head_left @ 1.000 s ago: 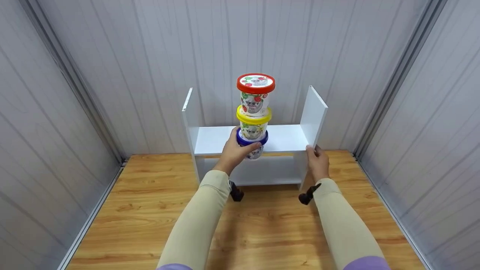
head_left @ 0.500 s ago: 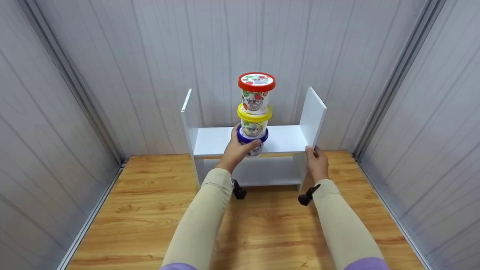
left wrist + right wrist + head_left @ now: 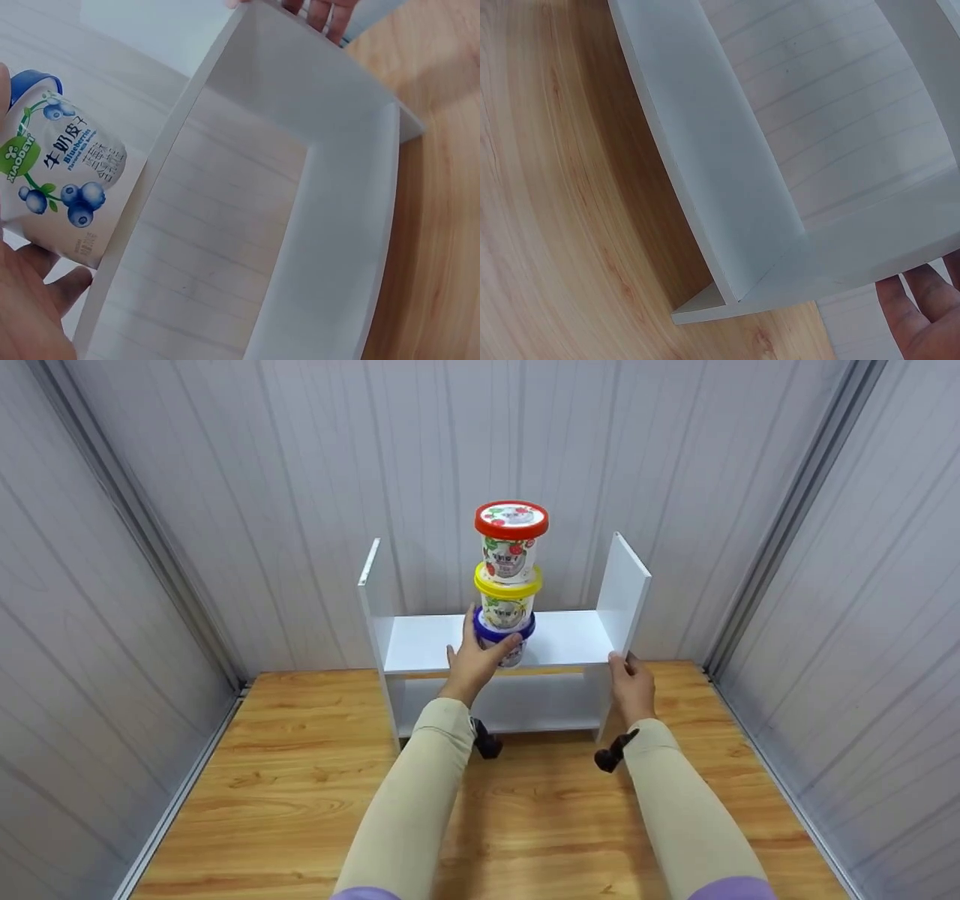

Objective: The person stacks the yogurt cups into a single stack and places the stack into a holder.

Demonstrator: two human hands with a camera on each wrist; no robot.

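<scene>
Left hand: I have my left hand [image 3: 476, 660] wrapped around the blue-lidded cup [image 3: 505, 643], thumb on the near right side and fingers round the left; in the left wrist view the palm cradles the cup's base and side [image 3: 64, 180].
Stack: the blue-lidded cup carries a yellow-lidded cup [image 3: 507, 600] and, on top of that, a red-lidded cup [image 3: 511, 540]; the three stand as one column, touching lid to base.
Long axis: I read the column as upright, perhaps a touch tilted to the right at the top.
Where the stack lies: over the front edge of the white shelf [image 3: 570, 637], near the middle of its upper board; I cannot tell whether the bottom cup's base touches the board.
Direction from the hand: the stack rises straight up out of my left hand, with the shelf board just beyond and beneath it.
Right hand: my right hand [image 3: 631, 684] grips the front edge of the shelf's right side panel, fingers curled round it; the fingertips [image 3: 322, 13] show behind the panel.
Nearer hand: the left, already on the stack; the right is well apart from it.
Support: the shelf stands on the wooden tabletop [image 3: 300, 780].
</scene>
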